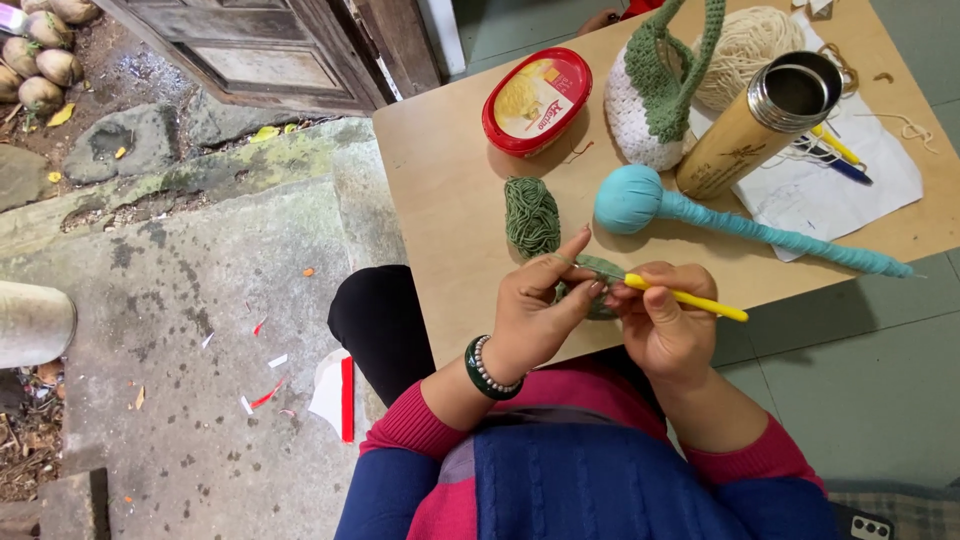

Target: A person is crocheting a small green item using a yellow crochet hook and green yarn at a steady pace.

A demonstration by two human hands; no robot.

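Pinching small green crochet piece [598,270] at lower centre of frame with left hand [535,315], right hand [665,325] closed on yellow crochet hook [690,299], handle running right, tip touching work, green yarn ball [531,215] just above.

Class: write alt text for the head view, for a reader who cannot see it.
A person crochets a green piece, left hand holding it, right hand working a yellow hook. On the table lie green yarn, a red tub and a flask.
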